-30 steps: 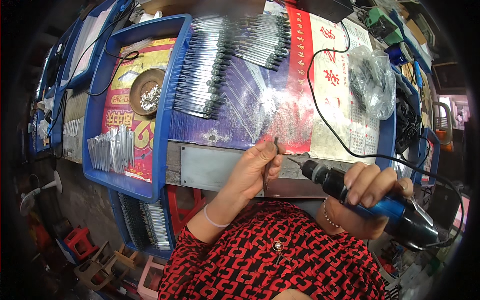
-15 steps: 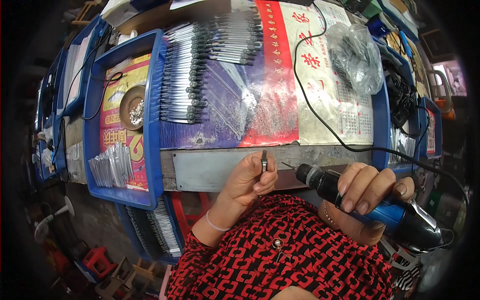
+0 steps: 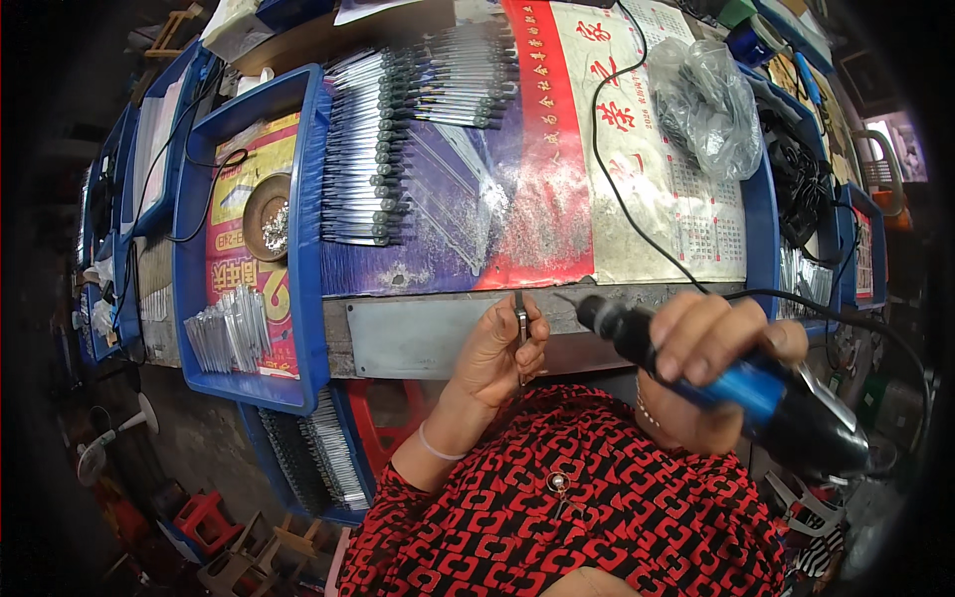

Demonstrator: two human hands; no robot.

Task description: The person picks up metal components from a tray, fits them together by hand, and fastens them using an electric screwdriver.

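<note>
My left hand (image 3: 485, 350) is closed around a slim metal piece with a dark top (image 3: 520, 318), held upright between thumb and fingers near the table's front edge. Most of its lower part is hidden by the fingers. My right hand (image 3: 708, 343) wraps round a blue and black electric screwdriver (image 3: 756, 396), slightly blurred. The tool's thin bit points left toward the metal piece, with a gap between them. Beyond my hands, slim silver rods with dark ends (image 3: 355, 149) lie side by side in a row, with a second group (image 3: 463, 85) to their right.
A blue tray (image 3: 320, 328) at left holds silver strips (image 3: 227, 333) and a round bowl (image 3: 259, 214) of small metal bits. A grey plate (image 3: 403, 340) lies at the table edge. A black cable (image 3: 637, 214) crosses the printed sheet toward a clear plastic bag (image 3: 706, 109).
The electric screwdriver and my right hand have shifted slightly left and up, its bit nearer the metal piece. My left hand has barely moved and keeps its grip.
</note>
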